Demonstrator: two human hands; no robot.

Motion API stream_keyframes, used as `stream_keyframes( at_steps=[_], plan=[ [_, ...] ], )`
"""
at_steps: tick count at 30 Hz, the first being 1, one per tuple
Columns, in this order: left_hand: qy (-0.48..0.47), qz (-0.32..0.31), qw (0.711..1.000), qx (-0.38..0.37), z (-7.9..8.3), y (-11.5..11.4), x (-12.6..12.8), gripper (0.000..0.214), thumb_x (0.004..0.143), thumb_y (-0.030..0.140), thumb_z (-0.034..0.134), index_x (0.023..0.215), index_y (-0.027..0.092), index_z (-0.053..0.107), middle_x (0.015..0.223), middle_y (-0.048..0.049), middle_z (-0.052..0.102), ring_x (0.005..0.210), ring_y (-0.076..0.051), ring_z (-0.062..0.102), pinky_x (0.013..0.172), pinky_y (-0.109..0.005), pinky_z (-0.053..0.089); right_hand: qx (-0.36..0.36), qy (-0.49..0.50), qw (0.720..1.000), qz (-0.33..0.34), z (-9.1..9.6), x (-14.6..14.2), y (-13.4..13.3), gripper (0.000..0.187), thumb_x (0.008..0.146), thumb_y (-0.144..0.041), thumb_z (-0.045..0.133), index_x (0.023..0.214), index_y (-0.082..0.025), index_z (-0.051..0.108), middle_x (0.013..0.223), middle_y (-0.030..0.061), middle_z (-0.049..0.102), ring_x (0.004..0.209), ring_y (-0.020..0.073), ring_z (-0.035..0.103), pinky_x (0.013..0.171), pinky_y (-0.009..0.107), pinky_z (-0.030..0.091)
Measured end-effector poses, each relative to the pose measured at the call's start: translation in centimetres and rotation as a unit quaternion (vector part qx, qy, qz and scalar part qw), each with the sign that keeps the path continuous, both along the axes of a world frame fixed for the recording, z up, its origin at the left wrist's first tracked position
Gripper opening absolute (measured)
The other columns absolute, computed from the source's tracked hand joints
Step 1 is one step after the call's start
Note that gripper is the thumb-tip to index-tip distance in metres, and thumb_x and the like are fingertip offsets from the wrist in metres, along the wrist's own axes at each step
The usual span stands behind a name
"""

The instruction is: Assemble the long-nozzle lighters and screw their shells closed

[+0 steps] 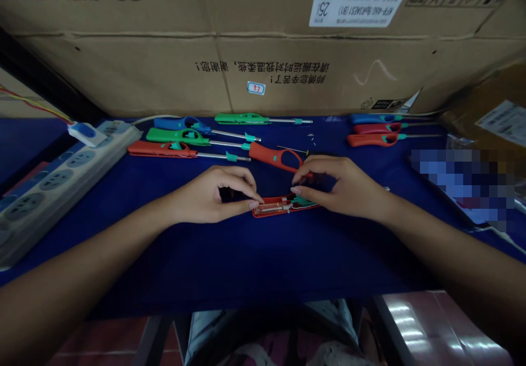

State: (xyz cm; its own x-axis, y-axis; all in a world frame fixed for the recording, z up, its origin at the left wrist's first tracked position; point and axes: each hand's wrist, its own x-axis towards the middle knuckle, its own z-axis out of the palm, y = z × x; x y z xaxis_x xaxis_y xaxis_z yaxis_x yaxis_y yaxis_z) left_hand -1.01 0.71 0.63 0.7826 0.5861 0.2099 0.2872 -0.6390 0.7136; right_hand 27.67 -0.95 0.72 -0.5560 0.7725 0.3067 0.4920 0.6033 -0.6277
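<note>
An opened red stick lighter (273, 207) lies on the blue table, its half shell showing a clear fuel tank and a green trigger (306, 201). At its left end, my left hand (219, 195) pinches the rim between thumb and forefinger. My right hand (343, 188) is over the other end, thumb at the green trigger and fingers curled in; whatever is between those fingertips is too small to tell. Just beyond lies a loose orange-red shell half (267, 155) with an oval opening, its right end partly behind my right fingers.
Blue (170, 123), green (176, 136) and red (160, 148) lighters lie at left, another green lighter (240, 118) behind. Several lighters (373, 129) lie at right, near a blurred-out screen (456, 185). A power strip (61, 179) runs along the left; a cardboard wall (164, 75) stands behind.
</note>
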Motion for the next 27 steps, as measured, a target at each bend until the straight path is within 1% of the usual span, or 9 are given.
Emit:
stream_keyframes(
  at_steps=[3, 5, 9, 12, 17, 19, 21, 24, 27],
  plan=[
    [0.012, 0.003, 1.000, 0.007, -0.1, 0.0, 0.1, 0.012, 0.088, 0.024, 0.075, 0.098, 0.022, 0.081, 0.094, -0.0033, 0.069, 0.082, -0.013, 0.068, 0.077, -0.024, 0.053, 0.042, -0.023, 0.999, 0.025, -0.5, -0.4, -0.2, 0.016, 0.091, -0.030, 0.071, 0.100, -0.017, 0.072, 0.094, 0.0053, 0.069, 0.087, 0.0163, 0.064, 0.080, 0.030, 0.051],
    [0.023, 0.011, 1.000, 0.013, -0.1, 0.0, 0.2, 0.009, 0.087, 0.027, 0.076, 0.093, 0.022, 0.081, 0.093, -0.0028, 0.068, 0.081, -0.012, 0.067, 0.077, -0.024, 0.053, 0.039, -0.051, 0.997, 0.047, -0.6, -0.5, -0.3, 0.020, 0.090, -0.032, 0.073, 0.102, -0.017, 0.072, 0.096, 0.0058, 0.068, 0.091, 0.0174, 0.065, 0.082, 0.031, 0.051],
    [0.033, 0.013, 0.999, 0.012, 0.0, -0.1, 0.2, 0.008, 0.087, 0.028, 0.077, 0.090, 0.021, 0.080, 0.092, -0.0022, 0.067, 0.080, -0.012, 0.066, 0.077, -0.024, 0.052, -0.005, -0.052, 0.997, 0.064, -0.6, -0.3, -0.2, 0.022, 0.088, -0.034, 0.075, 0.103, -0.018, 0.073, 0.097, 0.0048, 0.068, 0.088, 0.0162, 0.066, 0.081, 0.030, 0.051],
    [0.039, 0.009, 0.999, 0.006, 0.1, -0.1, 0.1, 0.008, 0.087, 0.028, 0.076, 0.090, 0.022, 0.079, 0.093, -0.0022, 0.067, 0.080, -0.012, 0.065, 0.077, -0.024, 0.051, -0.047, -0.039, 0.996, 0.065, -0.5, -0.1, -0.1, 0.017, 0.091, -0.030, 0.070, 0.104, -0.019, 0.074, 0.097, 0.0042, 0.069, 0.085, 0.0151, 0.067, 0.080, 0.030, 0.052],
    [0.042, 0.017, 0.998, -0.039, 0.1, 0.1, -0.1, 0.008, 0.086, 0.030, 0.077, 0.089, 0.023, 0.080, 0.091, -0.0012, 0.068, 0.079, -0.012, 0.066, 0.078, -0.025, 0.051, -0.095, -0.031, 0.993, 0.064, -0.5, 0.0, 0.1, 0.018, 0.090, -0.030, 0.071, 0.104, -0.020, 0.075, 0.099, 0.0055, 0.071, 0.088, 0.0168, 0.067, 0.083, 0.032, 0.053],
    [0.039, 0.025, 0.998, -0.039, 0.2, 0.0, 0.0, 0.008, 0.085, 0.030, 0.078, 0.090, 0.023, 0.080, 0.091, -0.0007, 0.068, 0.080, -0.012, 0.066, 0.078, -0.025, 0.052, -0.105, -0.026, 0.993, 0.056, -0.6, 0.0, 0.2, 0.018, 0.089, -0.031, 0.072, 0.102, -0.020, 0.076, 0.098, 0.0056, 0.071, 0.087, 0.0168, 0.067, 0.082, 0.032, 0.053],
    [0.022, 0.034, 0.999, -0.011, 0.3, -0.4, 0.3, 0.009, 0.086, 0.027, 0.076, 0.093, 0.023, 0.080, 0.092, -0.0011, 0.069, 0.083, -0.013, 0.067, 0.080, -0.026, 0.052, -0.111, -0.025, 0.992, 0.049, -0.6, -0.1, 0.2, 0.018, 0.087, -0.031, 0.073, 0.101, -0.020, 0.076, 0.096, 0.0046, 0.070, 0.083, 0.0160, 0.065, 0.079, 0.031, 0.052],
    [0.003, 0.056, 0.996, 0.063, 0.2, -1.5, 1.1, 0.015, 0.088, 0.020, 0.071, 0.101, 0.022, 0.079, 0.096, -0.0027, 0.070, 0.089, -0.015, 0.066, 0.083, -0.028, 0.052, -0.117, -0.026, 0.992, 0.045, -0.5, -0.2, 0.2, 0.017, 0.087, -0.030, 0.074, 0.100, -0.020, 0.076, 0.094, 0.0037, 0.069, 0.081, 0.0152, 0.064, 0.076, 0.030, 0.051],
    [0.029, 0.068, 0.990, 0.118, -0.2, -2.6, 2.0, 0.020, 0.090, 0.024, 0.072, 0.108, 0.024, 0.078, 0.096, -0.0028, 0.072, 0.090, -0.017, 0.064, 0.081, -0.031, 0.051, -0.124, -0.028, 0.991, 0.049, -0.4, -0.3, 0.2, 0.015, 0.088, -0.028, 0.072, 0.100, -0.020, 0.075, 0.097, 0.0042, 0.070, 0.085, 0.0162, 0.065, 0.081, 0.031, 0.052]
  ],
)
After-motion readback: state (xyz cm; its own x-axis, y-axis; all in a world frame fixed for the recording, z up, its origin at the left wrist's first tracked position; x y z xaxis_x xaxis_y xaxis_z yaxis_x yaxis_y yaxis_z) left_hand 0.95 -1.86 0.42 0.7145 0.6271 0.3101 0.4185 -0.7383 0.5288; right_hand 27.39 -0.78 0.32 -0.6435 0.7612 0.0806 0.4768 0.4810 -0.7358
